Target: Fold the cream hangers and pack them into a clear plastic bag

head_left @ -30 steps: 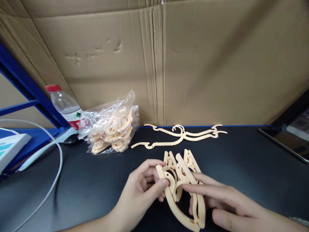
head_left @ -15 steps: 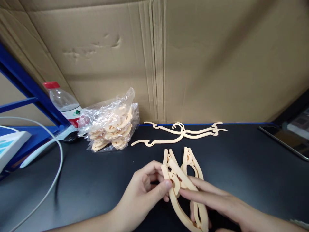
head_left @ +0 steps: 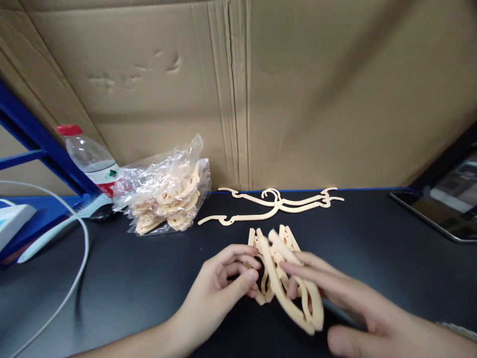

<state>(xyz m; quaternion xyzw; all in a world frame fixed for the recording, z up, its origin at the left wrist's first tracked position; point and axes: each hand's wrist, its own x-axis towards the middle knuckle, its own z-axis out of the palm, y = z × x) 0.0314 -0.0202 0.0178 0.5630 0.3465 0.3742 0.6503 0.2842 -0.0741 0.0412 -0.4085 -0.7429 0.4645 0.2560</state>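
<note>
Your left hand (head_left: 219, 283) and right hand (head_left: 335, 293) are both closed on the folded hangers (head_left: 283, 271), a small cream bundle held low over the table (head_left: 149, 298), right in front of you. Your left thumb and fingers pinch the bundle's near left edge; your right fingers lie across its top and right side.

A second ago the pieces were fanned wider, with gaps showing between them. Now they sit tighter together and the bundle has swung so its long ends point down to the right. Your right hand has come further over it and your left has slid in closer. By the look of it, you are squaring the pieces into one stack, and that is nearly done.

The rest has not been touched: two open hangers (head_left: 276, 204) lie flat by the cardboard (head_left: 316, 99), the bag (head_left: 164, 199) of folded ones sits to their left, with the bottle (head_left: 89, 159) behind it. The whole view has shifted slightly, so your head moved, not these things.
</note>
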